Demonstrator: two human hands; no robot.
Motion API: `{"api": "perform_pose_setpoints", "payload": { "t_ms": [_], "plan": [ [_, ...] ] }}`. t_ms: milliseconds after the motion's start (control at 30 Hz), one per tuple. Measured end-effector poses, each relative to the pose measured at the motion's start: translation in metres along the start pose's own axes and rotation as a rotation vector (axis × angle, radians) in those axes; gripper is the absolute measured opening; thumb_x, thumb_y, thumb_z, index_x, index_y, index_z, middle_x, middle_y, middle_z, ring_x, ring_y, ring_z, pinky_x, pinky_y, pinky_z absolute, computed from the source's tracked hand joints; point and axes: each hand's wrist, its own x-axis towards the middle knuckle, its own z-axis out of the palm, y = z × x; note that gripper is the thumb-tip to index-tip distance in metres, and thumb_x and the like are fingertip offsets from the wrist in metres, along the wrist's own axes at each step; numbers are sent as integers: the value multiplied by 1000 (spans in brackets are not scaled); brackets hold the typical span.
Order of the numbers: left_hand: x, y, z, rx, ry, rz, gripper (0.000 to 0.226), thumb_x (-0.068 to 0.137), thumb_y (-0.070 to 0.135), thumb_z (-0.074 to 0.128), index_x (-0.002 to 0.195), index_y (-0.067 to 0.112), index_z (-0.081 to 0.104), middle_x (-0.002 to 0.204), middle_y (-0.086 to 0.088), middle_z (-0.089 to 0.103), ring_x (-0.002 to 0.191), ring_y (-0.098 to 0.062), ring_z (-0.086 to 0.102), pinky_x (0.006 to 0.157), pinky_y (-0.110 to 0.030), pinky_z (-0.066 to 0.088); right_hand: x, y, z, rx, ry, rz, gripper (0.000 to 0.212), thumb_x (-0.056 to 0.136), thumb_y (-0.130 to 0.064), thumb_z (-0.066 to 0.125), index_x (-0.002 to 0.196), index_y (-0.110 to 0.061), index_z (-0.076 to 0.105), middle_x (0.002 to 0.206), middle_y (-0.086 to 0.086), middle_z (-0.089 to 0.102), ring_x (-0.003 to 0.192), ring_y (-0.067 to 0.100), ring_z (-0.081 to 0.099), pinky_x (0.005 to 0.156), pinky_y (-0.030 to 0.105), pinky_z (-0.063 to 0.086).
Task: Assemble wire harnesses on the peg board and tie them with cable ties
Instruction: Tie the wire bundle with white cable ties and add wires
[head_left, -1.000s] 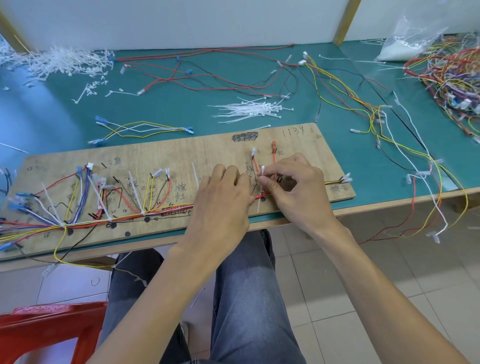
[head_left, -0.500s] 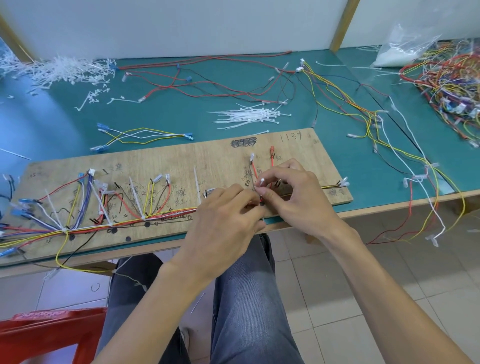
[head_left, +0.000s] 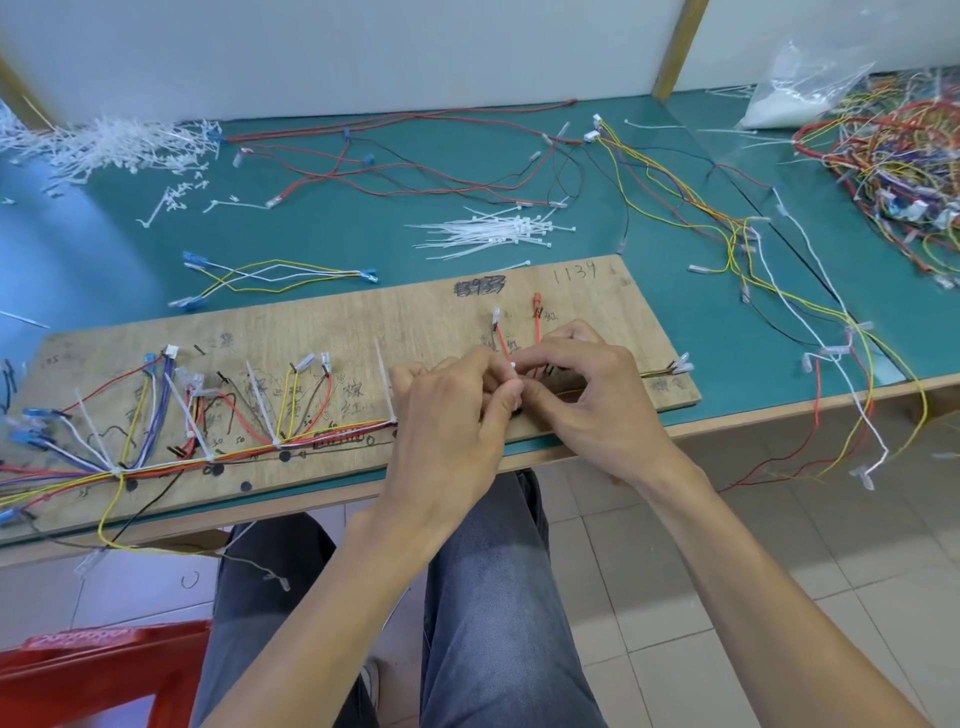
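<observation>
A long wooden peg board (head_left: 426, 317) lies on the green table, carrying a multicoloured wire harness (head_left: 208, 447) tied at several points with white cable ties whose tails stick up. Two red wire branches (head_left: 536, 322) rise near the board's right part. My left hand (head_left: 447, 421) and my right hand (head_left: 582, 395) meet over the harness trunk there. Both pinch a small white cable tie (head_left: 511, 371) between fingertips. The tie's loop and the wires under it are hidden by my fingers.
A bundle of loose white cable ties (head_left: 498, 231) lies behind the board. Cut tie tails (head_left: 104, 145) are piled at the back left. Loose wires (head_left: 415, 166) and finished harnesses (head_left: 893, 166) spread across the table. A red stool (head_left: 78, 670) stands at lower left.
My left hand has lifted off the board and curled, its fingertips meeting my right hand's at the tie. The view has shifted slightly downward.
</observation>
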Motion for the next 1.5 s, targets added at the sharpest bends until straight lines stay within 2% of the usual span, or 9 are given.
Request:
{"api": "perform_pose_setpoints", "payload": {
  "t_ms": [100, 233, 767, 900, 1000, 1200, 1267, 1400, 1500],
  "plan": [
    [-1, 1, 2, -183, -3, -68, 40, 98, 19, 72, 96, 34, 34, 81, 22, 74, 82, -1, 70, 95, -52, 48, 0, 2, 1, 21, 8, 11, 17, 89, -17, 83, 105, -23, 82, 98, 2, 68, 95, 13, 67, 82, 24, 56],
    [-2, 3, 3, -195, 70, -71, 55, 97, 15, 73, 90, 35, 22, 79, 19, 74, 81, -9, 70, 87, -59, 51, 1, 4, 0, 47, 14, -4, 17, 89, -21, 84, 105, -21, 83, 93, -3, 71, 98, 14, 65, 81, 24, 55],
    [1, 5, 2, -225, 52, -171, 50, 98, 19, 71, 87, 35, 25, 78, 17, 74, 92, -26, 68, 90, -54, 52, 0, 7, 0, -29, 9, -156, 9, 92, -13, 82, 99, -18, 84, 90, -12, 77, 95, 23, 61, 83, 37, 51],
    [4, 4, 0, -239, 57, -212, 40, 98, 18, 73, 90, 25, 35, 74, 13, 74, 79, -12, 69, 73, -32, 56, -2, 8, -1, -52, -3, -215, 15, 91, -20, 84, 104, -13, 83, 95, -7, 78, 96, 25, 61, 85, 40, 50],
    [9, 6, -4, -207, 41, -237, 28, 95, 21, 77, 97, 21, 49, 70, 14, 74, 63, 5, 64, 61, -10, 43, -3, 9, 0, -89, 14, -251, 22, 88, -26, 87, 104, -12, 83, 95, -7, 77, 98, 26, 59, 85, 39, 50],
    [21, 7, -17, -56, -93, -203, 1, 93, 27, 79, 93, 26, 79, 74, 14, 75, 74, 4, 68, 67, -8, 46, -2, 14, 5, -94, 47, -287, 13, 90, -24, 86, 100, -16, 84, 90, -10, 76, 94, 24, 57, 82, 36, 50],
    [24, 6, -19, -8, -124, -188, 4, 93, 29, 78, 90, 30, 81, 77, 14, 76, 76, 2, 69, 72, -16, 52, -2, 15, 5, -91, 47, -283, 13, 91, -25, 85, 101, -17, 84, 91, -11, 76, 94, 24, 58, 82, 36, 50],
    [31, 1, -23, -43, -174, -167, 10, 93, 28, 78, 84, 32, 80, 74, 19, 75, 76, 6, 69, 65, -5, 44, -2, 16, 5, -78, 50, -280, 13, 91, -26, 84, 101, -17, 85, 93, -10, 77, 94, 26, 59, 83, 37, 51],
    [36, -1, -25, -46, -183, -186, 11, 92, 30, 78, 82, 33, 80, 74, 18, 74, 72, -1, 67, 64, -13, 46, -1, 15, 5, -76, 56, -279, 12, 91, -25, 85, 100, -17, 85, 93, -10, 78, 94, 25, 59, 82, 38, 51]
  ]
}}
